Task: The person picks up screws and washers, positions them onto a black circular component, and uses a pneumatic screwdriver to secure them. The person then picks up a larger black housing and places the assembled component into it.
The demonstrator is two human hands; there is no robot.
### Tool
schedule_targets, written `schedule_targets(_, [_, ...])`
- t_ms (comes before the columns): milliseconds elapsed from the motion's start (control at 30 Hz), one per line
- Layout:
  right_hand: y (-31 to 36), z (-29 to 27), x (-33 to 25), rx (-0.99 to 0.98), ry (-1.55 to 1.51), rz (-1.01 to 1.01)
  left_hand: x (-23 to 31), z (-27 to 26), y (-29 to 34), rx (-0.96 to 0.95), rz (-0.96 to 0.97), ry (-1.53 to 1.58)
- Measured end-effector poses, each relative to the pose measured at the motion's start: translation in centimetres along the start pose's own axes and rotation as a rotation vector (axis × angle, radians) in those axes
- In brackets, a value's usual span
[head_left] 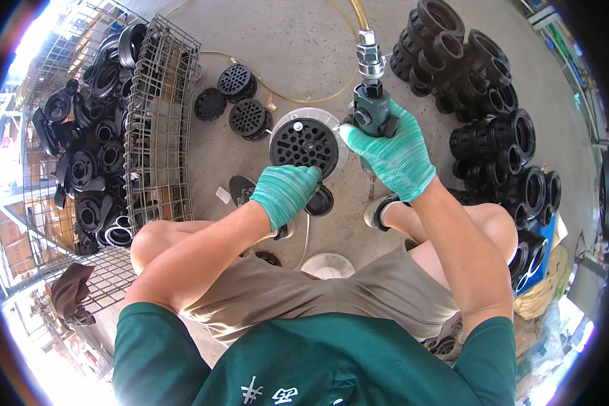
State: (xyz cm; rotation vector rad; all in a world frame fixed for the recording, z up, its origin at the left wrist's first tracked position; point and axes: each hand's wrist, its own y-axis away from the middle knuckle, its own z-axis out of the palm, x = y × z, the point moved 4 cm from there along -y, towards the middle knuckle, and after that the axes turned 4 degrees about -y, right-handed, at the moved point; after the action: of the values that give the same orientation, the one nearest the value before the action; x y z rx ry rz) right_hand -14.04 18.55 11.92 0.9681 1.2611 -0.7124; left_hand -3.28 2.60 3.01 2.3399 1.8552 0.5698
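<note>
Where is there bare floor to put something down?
Bare floor shows between the right hand and the stacked black rings; another patch lies beyond the large grate, inside the curved yellow hose. It is crowded inside the wire cage and where the small grates cluster.

Streaked green gloves (400, 154) cover the hands (285, 195); the short-sleeved shirt (358, 345) is dark green, the shorts (250, 292) grey-brown.

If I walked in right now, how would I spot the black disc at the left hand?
From the wire basket of black parts on the left, look right past a cluster of holed discs. Stop at the gloved left hand: the black disc lies just ahead of it. Unlike the cluster, it sits over a pale round base.
</note>
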Motion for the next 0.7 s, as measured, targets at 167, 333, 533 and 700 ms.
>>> schedule_targets(167, [0.0,0.1,0.1,-0.039,0.024,0.064,-0.8,-0.1,0.2,0.130,-0.041,0.260])
schedule_targets(333, [0.4,0.6,0.9,-0.104,-0.009,-0.023,-1.7,-2.8,0.2,0.059,-0.343,1.286])
schedule_targets(533, [0.6,1.3,1.3,-0.136,0.067,-0.083,-0.5,-5.6,0.3,-0.016,-0.393,1.775])
schedule_targets(700, [0.7,1.5,1.4,-0.122,0.075,-0.075,-0.4,-6.0,0.4,-0.018,-0.291,1.708])
